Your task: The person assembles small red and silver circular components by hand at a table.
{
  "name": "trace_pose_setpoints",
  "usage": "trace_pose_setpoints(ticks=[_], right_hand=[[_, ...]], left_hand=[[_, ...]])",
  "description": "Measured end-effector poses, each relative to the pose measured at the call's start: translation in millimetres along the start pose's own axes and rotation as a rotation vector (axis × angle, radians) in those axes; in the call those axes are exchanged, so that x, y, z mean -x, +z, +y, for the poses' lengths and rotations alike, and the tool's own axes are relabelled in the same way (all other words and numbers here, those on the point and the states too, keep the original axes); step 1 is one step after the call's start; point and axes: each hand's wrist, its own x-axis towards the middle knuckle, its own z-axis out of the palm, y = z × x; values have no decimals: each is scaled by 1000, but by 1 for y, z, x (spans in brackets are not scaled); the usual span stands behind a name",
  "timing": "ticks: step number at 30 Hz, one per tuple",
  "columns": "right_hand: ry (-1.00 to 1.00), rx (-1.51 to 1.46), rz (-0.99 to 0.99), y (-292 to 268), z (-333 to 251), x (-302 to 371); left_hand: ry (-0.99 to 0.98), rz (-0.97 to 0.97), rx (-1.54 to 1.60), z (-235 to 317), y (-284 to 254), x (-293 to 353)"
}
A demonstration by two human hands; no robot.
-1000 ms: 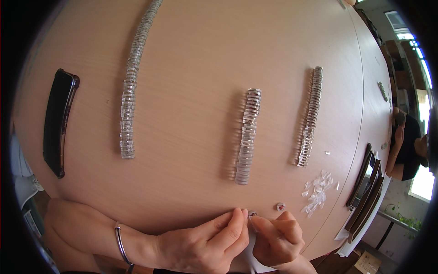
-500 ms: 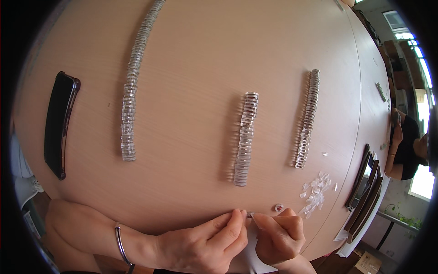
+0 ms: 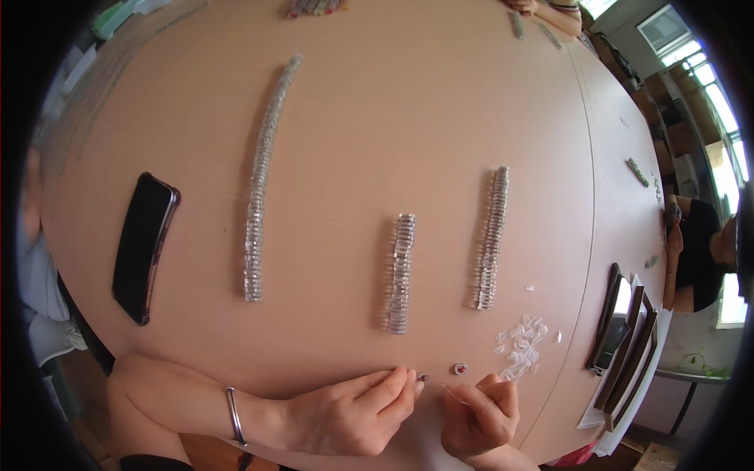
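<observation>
1. Now the hands have drawn slightly apart compared with a second ago, when their fingertips met; a small gap shows between them, so the joining pinch looks released or finished.
2. A thin clear strip (image 3: pixel 454 391) is pinched in the right hand (image 3: pixel 479 416), fingers pressed together. Its long axis slants up and left, its free tip toward the left hand.
3. The left hand (image 3: pixel 353 412) has thumb and forefinger pressed together at a tiny dark piece (image 3: pixel 422 378); whether they grip it I cannot tell.
4. Just beyond the grip lies a small round part (image 3: pixel 459 367), then a heap of clear bits (image 3: pixel 522 345).
5. Farther out lie three rows of clear clips (image 3: pixel 401 273) and a phone (image 3: pixel 144 235).
</observation>
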Motion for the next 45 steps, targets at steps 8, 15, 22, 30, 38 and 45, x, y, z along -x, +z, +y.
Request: trace_pose_setpoints(ticks=[8,15,22,30,38,45], right_hand=[[-13,-26,155,-8,9,1],[38,-67,193,-11,8,-6],[93,-122,241,-6,9,0],[72,-121,244,-6,10,-2],[95,-78,188,-9,10,-5],[125,-99,132,-12,7,-5]], left_hand=[[-48,66,-28,2,14,-15],[-61,181,14,-21,-3,-31],[-395,129,121,-32,3,-12],[-415,65,225,-30,-4,-10],[-432,55,340,-26,-9,-12],[-536,20,622,-9,-7,-11]])
